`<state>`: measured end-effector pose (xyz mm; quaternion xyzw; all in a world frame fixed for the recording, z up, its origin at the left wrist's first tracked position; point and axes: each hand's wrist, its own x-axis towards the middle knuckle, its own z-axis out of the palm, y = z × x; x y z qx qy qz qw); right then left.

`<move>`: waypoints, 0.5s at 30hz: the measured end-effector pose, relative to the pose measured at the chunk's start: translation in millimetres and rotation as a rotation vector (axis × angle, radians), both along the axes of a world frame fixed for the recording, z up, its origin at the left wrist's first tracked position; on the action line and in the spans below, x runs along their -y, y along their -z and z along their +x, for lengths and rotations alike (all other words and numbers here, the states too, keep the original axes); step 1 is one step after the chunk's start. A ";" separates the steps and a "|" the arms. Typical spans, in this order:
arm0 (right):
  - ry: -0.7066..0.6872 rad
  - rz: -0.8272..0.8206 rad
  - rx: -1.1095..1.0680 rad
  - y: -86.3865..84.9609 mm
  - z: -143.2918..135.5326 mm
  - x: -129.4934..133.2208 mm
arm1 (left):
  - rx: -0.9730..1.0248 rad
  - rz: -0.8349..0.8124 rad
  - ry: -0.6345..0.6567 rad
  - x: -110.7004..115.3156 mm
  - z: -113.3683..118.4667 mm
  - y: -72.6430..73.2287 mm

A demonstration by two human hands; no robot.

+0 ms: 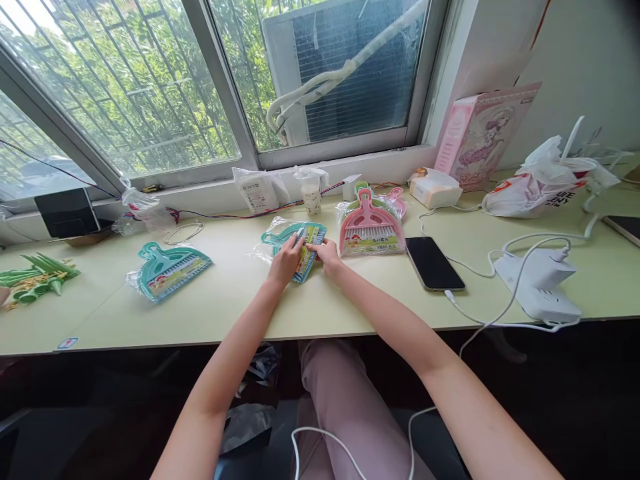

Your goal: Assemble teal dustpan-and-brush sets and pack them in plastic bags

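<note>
Teal brush-and-dustpan set (315, 233), centre of frame. My left hand (288, 257) and right hand (326, 254) have fingers closed on its label end. Judged light, stiff plastic; loose wrap (261, 252) likely slippery. Surest hold: firm edges, not wrap.

Pale yellow-green table (165, 323) runs along under a sliding window (150, 127), grey metal frame (335, 149). Outside: sunlit green foliage (170, 80), AC unit (370, 100), wrapped pipe (380, 44). White wall (590, 73) at right. Daylight through glass; dark below tabletop.
</note>
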<state>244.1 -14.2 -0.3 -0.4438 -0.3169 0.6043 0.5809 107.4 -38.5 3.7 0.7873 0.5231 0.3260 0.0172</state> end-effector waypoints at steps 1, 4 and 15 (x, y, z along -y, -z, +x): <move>0.002 -0.010 0.004 -0.1 0.3 -0.3 | -0.004 0.005 -0.002 -0.7 -0.4 0.8; -0.003 -0.016 0.008 -0.2 0.3 -1.2 | -0.010 0.025 -0.010 -1.6 -2.2 2.3; -0.020 0.014 0.050 6.9 -2.3 -6.2 | -0.056 0.114 -0.101 0.6 3.3 3.7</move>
